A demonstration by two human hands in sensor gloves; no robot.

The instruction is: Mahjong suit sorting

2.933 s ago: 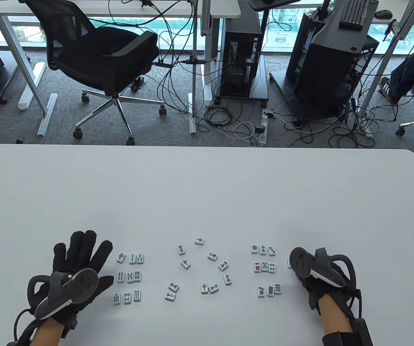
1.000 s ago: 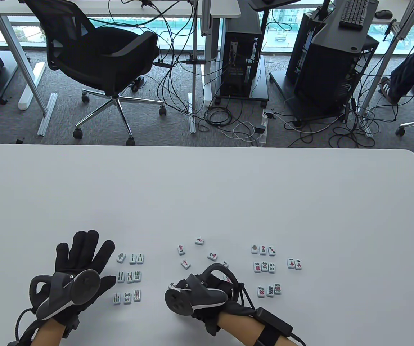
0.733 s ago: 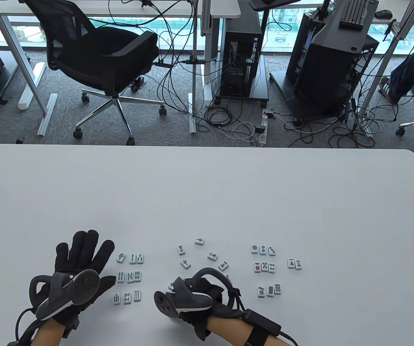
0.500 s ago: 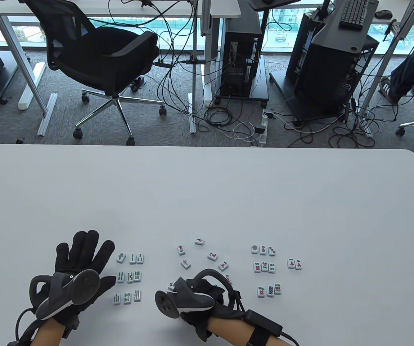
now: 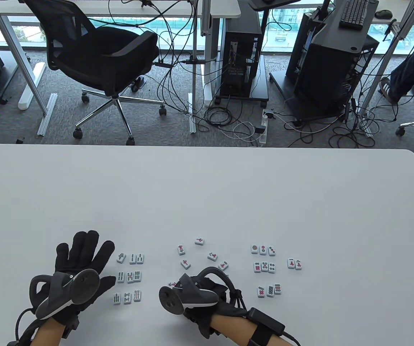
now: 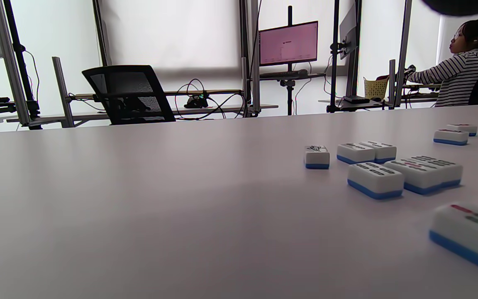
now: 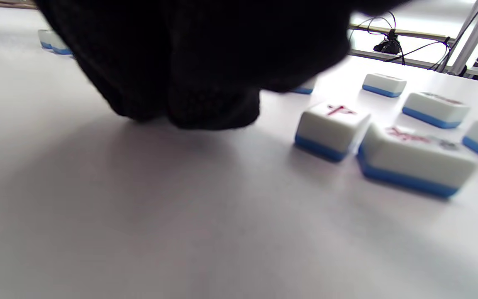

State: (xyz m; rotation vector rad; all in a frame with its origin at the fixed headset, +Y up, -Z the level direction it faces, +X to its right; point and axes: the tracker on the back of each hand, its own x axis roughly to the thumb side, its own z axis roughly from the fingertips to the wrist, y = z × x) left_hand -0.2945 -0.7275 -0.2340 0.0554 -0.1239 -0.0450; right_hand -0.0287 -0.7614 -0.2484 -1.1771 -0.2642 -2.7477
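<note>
Bamboo tiles (image 5: 129, 276) lie gridded just right of the flat, released left hand (image 5: 79, 268); dot tiles (image 5: 264, 267) gridded well right; character tiles (image 5: 201, 254) between them remain scattered; right hand (image 5: 201, 293) among these, grasp hidden.

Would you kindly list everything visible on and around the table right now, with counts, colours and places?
Table: one, white, fills the lower half of the table view.
Bamboo tiles: nine, white with green marks, three rows beside the left hand.
Character tiles, loose: five fully visible, red marks, scattered mid-table; more partly hidden by the right hand.
Character tile pair: two, side by side, right of the dot tiles.
Dot tiles: nine, three rows, right of centre.
Office chair: one, black, beyond the table.
Left hand: black glove, flat on the table, fingers spread.
Right hand: black glove, over the character tiles; grip hidden.
</note>
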